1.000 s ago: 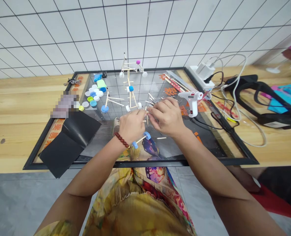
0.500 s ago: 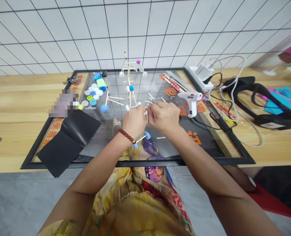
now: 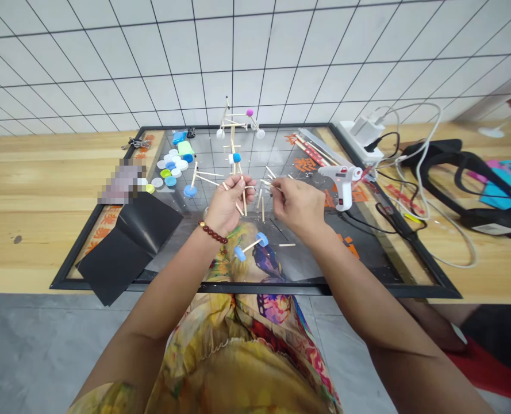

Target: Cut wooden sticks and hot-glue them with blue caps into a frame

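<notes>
My left hand (image 3: pixel 228 204) is turned palm up, its fingers holding a small assembly of thin wooden sticks (image 3: pixel 241 194). My right hand (image 3: pixel 295 207) is a short gap to the right, its fingertips pinching a thin wooden stick (image 3: pixel 273 186). A red bead bracelet (image 3: pixel 212 232) circles my left wrist. Below my hands, a stick joining light blue bottle caps (image 3: pixel 250 248) lies on the glass. A loose wooden stick (image 3: pixel 286 245) rests to its right. Beyond my hands stands a stick model with a blue cap (image 3: pixel 237 157).
A white hot glue gun (image 3: pixel 341 184) lies right of my hands, its cords running to a power strip (image 3: pixel 361 135). Several bottle caps (image 3: pixel 169 169) sit at the left, beside a black sheet (image 3: pixel 128 247). A taller stick model (image 3: pixel 233 121) stands at the back of the black-framed glass (image 3: pixel 255 286).
My hands have separated from their close grip around the sticks, and my left hand has rolled palm up. The camera view has shifted slightly.
</notes>
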`<state>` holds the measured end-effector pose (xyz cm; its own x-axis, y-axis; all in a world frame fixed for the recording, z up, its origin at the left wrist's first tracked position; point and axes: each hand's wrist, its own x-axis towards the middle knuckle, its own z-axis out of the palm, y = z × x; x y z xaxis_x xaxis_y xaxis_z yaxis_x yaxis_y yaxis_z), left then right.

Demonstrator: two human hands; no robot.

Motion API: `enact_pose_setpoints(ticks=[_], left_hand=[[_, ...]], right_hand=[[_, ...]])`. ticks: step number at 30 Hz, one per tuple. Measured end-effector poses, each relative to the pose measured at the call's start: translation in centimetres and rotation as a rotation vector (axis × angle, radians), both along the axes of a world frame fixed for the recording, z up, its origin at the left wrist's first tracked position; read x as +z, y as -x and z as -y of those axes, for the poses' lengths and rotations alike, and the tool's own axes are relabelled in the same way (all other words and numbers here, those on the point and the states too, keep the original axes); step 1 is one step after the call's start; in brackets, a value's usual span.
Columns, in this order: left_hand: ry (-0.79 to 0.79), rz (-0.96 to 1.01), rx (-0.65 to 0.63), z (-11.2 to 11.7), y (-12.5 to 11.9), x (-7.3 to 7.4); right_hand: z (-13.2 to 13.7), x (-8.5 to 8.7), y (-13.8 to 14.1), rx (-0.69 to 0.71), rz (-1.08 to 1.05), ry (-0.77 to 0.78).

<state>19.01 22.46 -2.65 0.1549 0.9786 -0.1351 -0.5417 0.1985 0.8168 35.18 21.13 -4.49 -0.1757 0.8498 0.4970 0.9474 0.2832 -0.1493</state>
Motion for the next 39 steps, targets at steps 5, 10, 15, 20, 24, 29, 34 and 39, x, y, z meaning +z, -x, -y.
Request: enact_pose_setpoints(ticks=[5, 10, 15, 20, 24, 29, 34, 39], left_hand=[[0.017, 0.108, -0.017, -0.1, -0.1, -0.3], [-0.041, 0.166, 0.053, -0.3, -0.3, -0.4], [-0.121, 0.160, 0.127, -0.5, -0.1, -0.3], [-0.113, 0.138, 0.082, -0.2, -0.3, 0.0], [-0.090, 0.126, 0.062, 0.0, -0.5, 0.0], [-0.128, 0.096, 0.141, 0.1, -1.1, -0.2], [-0.205, 0.089, 0.122, 0.5, -1.4, -0.3], [-0.215, 0.098, -0.088, 0.7, -0.4, -0.3]], right_hand=[[-1.2, -0.8, -0.8, -0.033, 0.087, 0.080], [-0.2, 0.1, -0.2, 0.179, -0.140, 0.121], [0.6, 0.6, 1.1, 0.463, -0.258, 0.344], [1.0, 0.5, 1.9, 0.443, -0.119, 0.248], [1.4, 0.6, 2.0, 0.447, -0.094, 0.182], [1.4, 0.5, 2.4, 0.486, -0.274, 0.244], [1.3, 0.7, 2.6, 0.364, -0.432, 0.343], [1.0, 1.1, 1.6, 0.328, -0.562, 0.305]])
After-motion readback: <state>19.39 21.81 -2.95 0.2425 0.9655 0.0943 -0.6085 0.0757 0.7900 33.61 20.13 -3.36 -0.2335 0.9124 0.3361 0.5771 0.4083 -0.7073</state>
